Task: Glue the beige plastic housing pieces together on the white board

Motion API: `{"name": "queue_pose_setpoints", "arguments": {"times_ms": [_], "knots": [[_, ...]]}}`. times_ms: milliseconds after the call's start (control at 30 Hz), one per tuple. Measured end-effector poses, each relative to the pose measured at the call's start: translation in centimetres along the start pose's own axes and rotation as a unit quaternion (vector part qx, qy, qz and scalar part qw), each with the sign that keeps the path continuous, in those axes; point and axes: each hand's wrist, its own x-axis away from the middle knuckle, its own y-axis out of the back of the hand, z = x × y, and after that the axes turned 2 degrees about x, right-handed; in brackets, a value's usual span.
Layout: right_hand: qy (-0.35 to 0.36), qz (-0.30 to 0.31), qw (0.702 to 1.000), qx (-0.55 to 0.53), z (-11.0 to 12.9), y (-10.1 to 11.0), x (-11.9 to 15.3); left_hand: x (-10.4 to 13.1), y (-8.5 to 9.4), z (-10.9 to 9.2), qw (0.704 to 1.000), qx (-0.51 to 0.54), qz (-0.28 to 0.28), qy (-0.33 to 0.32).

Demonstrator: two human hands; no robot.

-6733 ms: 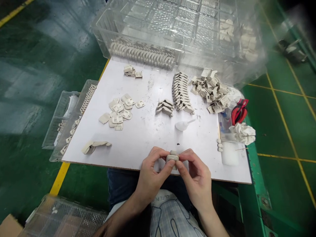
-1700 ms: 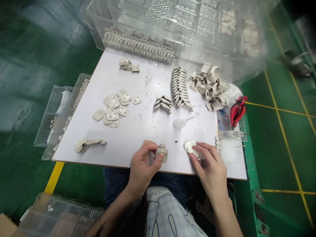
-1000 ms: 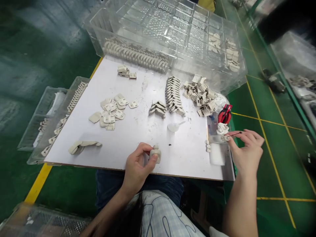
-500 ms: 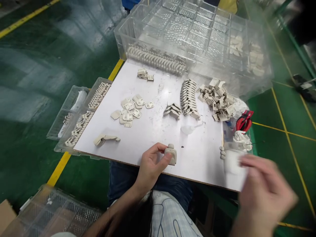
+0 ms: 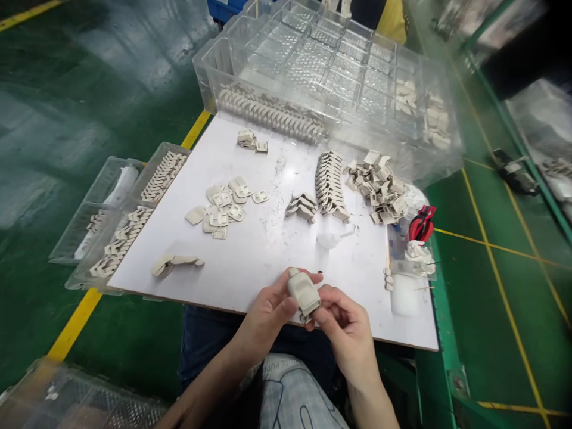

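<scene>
In front of my body, at the table's near edge, my left hand grips a beige plastic part with a rounded, block-like body. My right hand is closed at the part's lower right end, thumb and fingers pinched against it. Whether a small piece is also between those fingertips is hidden. Beyond the hands lies a small translucent squeeze bottle with a thin nozzle. A longer jointed beige piece rests on the table to the left.
On the white tabletop lie flat beige plates, a neat row of angled pieces and a jumbled heap. Clear compartment trays stand at the back. Red-handled pliers and a white block are at right.
My right hand has come from beside the white block at right to the beige part. My left hand has tilted the part, and the whole view has shifted slightly.
</scene>
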Motion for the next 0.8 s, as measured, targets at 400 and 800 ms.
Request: {"name": "queue_pose_setpoints", "arguments": {"times_ms": [400, 800], "knots": [[0.141, -0.171, 0.821, 0.526, 5.3, 9.3, -14.1, -1.5, 0.9, -0.6, 0.976, 0.117, -0.181, -0.03], [0.093, -0.138, 0.76, 0.629, 2.2, 9.9, -21.0, -1.9, 1.1, -0.6, 0.983, 0.097, -0.152, -0.016]]}}
